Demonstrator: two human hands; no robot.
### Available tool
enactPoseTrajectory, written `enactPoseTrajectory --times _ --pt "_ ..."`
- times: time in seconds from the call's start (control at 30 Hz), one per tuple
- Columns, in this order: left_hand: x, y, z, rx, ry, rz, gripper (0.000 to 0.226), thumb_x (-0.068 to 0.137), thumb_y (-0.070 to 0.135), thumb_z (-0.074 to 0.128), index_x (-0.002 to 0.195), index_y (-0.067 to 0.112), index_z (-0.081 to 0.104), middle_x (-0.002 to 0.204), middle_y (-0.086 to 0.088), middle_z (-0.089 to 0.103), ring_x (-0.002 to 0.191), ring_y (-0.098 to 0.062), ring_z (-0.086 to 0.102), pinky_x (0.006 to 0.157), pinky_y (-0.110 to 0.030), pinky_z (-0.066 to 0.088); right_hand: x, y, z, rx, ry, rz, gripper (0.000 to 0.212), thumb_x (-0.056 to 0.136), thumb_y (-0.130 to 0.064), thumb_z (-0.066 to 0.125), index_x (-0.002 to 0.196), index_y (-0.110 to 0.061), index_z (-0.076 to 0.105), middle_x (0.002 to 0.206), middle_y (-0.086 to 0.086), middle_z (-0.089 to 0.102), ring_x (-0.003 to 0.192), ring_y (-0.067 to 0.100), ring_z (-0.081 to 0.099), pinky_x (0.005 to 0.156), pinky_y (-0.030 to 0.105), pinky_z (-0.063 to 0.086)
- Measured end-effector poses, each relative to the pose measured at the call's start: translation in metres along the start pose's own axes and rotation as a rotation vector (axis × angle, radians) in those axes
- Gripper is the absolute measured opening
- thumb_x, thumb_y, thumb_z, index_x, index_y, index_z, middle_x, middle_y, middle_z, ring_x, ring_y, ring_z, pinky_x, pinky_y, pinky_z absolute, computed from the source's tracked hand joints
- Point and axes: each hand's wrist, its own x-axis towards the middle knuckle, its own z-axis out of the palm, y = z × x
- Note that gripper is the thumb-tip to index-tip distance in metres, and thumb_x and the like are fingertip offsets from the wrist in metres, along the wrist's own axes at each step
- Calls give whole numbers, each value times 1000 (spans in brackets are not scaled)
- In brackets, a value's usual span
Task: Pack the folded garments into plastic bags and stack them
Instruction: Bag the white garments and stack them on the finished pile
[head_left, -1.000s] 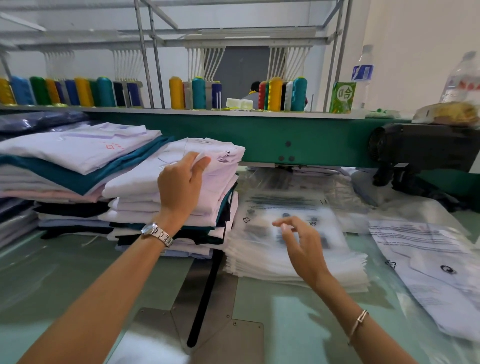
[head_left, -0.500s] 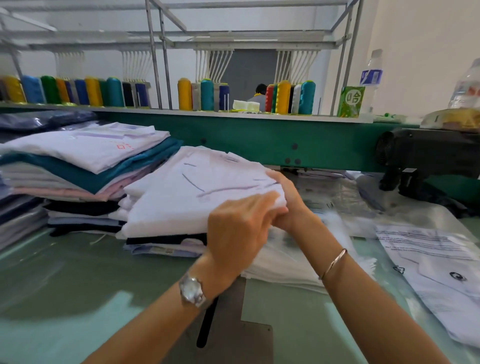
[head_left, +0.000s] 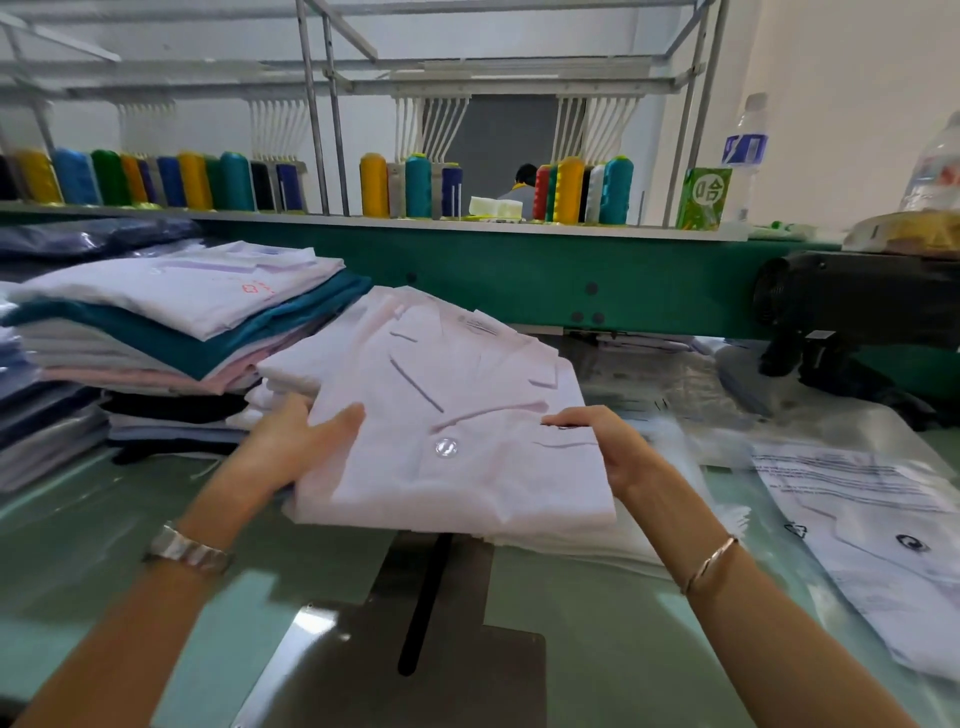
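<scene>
Over the bench (head_left: 597, 613), 1 folded white garment (head_left: 457, 415) is held: left hand (head_left: 291, 447) grip clamped on its 9 o'clock edge, right hand (head_left: 608, 447) on 3 o'clock.

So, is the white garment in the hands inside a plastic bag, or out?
Out. The white garment shows bare cloth, collar and button; left hand and right hand grip its edges over the bag stack.

Left hand (head_left: 291, 447) and right hand (head_left: 613, 447) hold folded white garment (head_left: 457, 431).
</scene>
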Motion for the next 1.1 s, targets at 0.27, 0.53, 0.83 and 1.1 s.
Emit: enactPoseTrajectory --times 0.27,0.53,0.83,1.1 --pt "-3 -4 -4 -861 -492 -199 47 71 22 78 114 8 67 106 -15 73 83 -29 73 60 -36 59 -6 5 -8 -21 -1 -176 70 85 9 53 147 -15 31 119 16 64 87 28 71 63 35 56" --pt "-32 36 7 -436 -277 152 30 80 3 66 103 22 67 94 -5 74 87 -25 69 69 -33 53 -37 -27 -13 -512 -18 -262 65 80 19 47 124 -26 63 120 -1 62 74 14 62 64 20 52" --pt "-82 74 74 -207 -366 536 34 82 9 52 104 29 69 84 6 71 80 -12 67 72 -35 58 -62 -36 -3 -804 155 -154 37 81 15 46 112 11 65 84 25 67 64 12 53 60 20 42" --pt "-111 107 112 73 -317 750 46 84 12 47 125 30 58 113 0 68 105 -27 60 82 -42 51 -74 -34 -9 -911 308 -202 50 69 -62 72 46 -20 60 47 -9 55 48 4 50 50 15 38"
